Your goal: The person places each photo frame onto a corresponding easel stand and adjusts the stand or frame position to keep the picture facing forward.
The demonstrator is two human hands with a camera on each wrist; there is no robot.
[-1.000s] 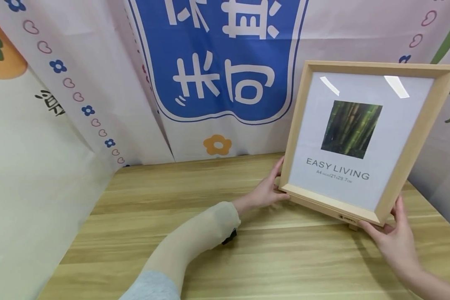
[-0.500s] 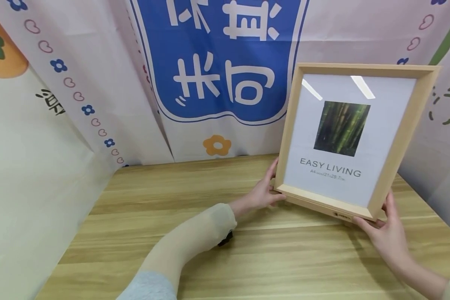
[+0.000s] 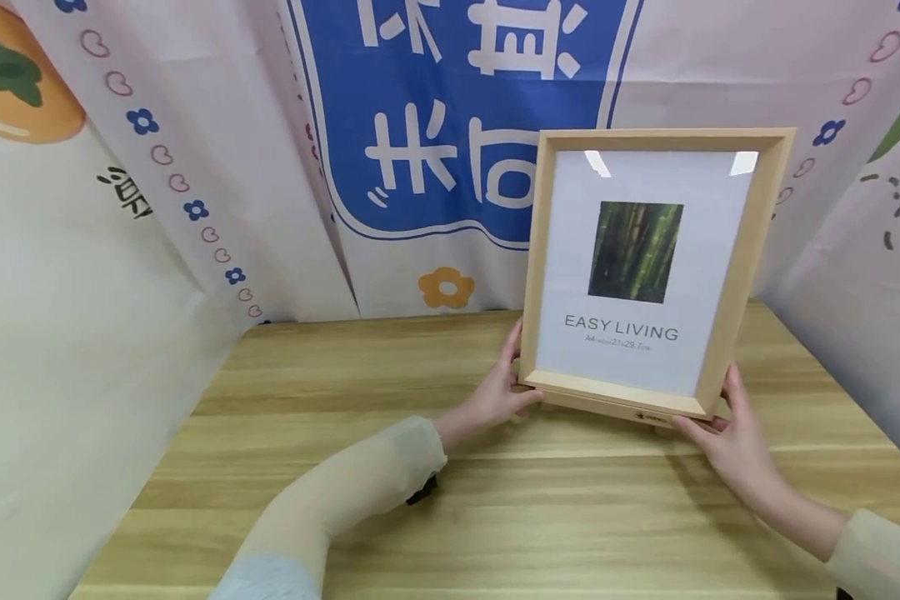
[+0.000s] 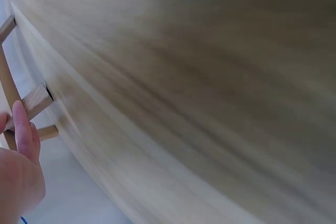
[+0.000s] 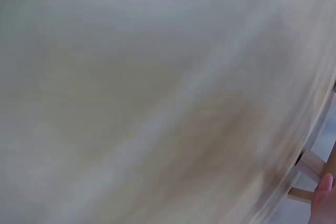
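A light wooden picture frame (image 3: 750,250), holding a bamboo photo (image 3: 636,252) and the words "EASY LIVING", leans back on a small wooden easel (image 3: 600,406). My left hand (image 3: 487,398) grips the easel's left end, thumb along the front ledge and fingers behind. At the other end my right hand (image 3: 746,454) pinches the ledge near the frame's lower right corner. In the left wrist view, fingers (image 4: 22,129) wrap the wood beside the easel's stubby legs (image 4: 35,102). Only a fingertip (image 5: 325,183) and short easel legs (image 5: 311,163) show in the right wrist view.
The wood-grain table (image 3: 450,517) spreads out in front of the frame. Behind it hangs a printed cloth (image 3: 390,275) with a blue panel and an orange flower. Pale cloth side walls (image 3: 67,333) border the table.
Both hands have shifted the easel and frame to the left. The frame now faces more squarely forward, and the view has turned a little.
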